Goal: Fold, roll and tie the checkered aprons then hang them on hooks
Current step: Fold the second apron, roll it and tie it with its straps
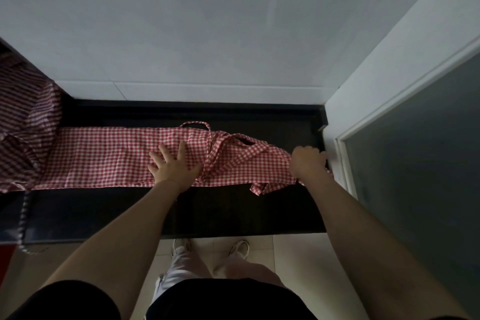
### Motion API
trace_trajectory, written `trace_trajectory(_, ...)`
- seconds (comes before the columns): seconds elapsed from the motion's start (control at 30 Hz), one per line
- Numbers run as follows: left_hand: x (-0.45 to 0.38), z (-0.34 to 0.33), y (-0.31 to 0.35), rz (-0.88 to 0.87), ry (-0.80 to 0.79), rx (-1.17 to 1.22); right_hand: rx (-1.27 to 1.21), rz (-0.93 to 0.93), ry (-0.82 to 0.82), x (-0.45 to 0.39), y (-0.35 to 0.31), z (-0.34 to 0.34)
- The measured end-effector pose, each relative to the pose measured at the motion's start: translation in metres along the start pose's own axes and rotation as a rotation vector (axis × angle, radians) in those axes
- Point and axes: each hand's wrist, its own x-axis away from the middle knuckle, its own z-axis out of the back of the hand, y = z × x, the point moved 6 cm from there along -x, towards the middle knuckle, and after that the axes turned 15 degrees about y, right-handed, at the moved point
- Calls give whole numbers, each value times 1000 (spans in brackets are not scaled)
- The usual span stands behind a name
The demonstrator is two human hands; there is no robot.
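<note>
A red-and-white checkered apron [104,156] lies folded into a long strip across the black counter [207,210]. Its straps [210,148] loop over the right part of the strip. My left hand [174,166] presses flat on the strip's middle with fingers spread. At the strip's right end my right hand [307,161] grips the bunched cloth with curled fingers. A strap end [259,188] hangs over the strip's near edge below that hand.
A heap of more checkered aprons [23,122] lies at the counter's left end, one strap [23,226] dangling over the front edge. A white wall rises behind. A door frame with a dark glass panel [415,163] stands close on the right.
</note>
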Motion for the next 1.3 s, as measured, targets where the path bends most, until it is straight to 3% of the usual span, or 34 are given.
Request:
trace_trajectory(0.2,-1,3,-2,-1,-45,1,-586,179,63,-11,-56,21)
trace_trajectory(0.33,0,3,-4,-15,-41,12,-507,297,-97,-8,-102,5)
trace_trajectory(0.4,1,4,-5,-24,-44,7,-487,304,-100,-10,-113,9)
trace_trajectory(0.67,0,0,0,-29,-65,-71,-360,379,-168,-8,-98,37)
trace_trajectory(0.83,-1,6,8,-26,-1,-117,-382,324,-32,-18,-90,30)
trace_trajectory(1.0,-2,12,18,-34,74,-77,-338,511,-57,-12,-124,16)
trace_trajectory(1.13,2,11,18,-61,54,-50,-144,601,-52,-3,-149,8)
trace_trajectory(1.3,3,11,20,-65,4,-41,76,650,146,0,-126,32)
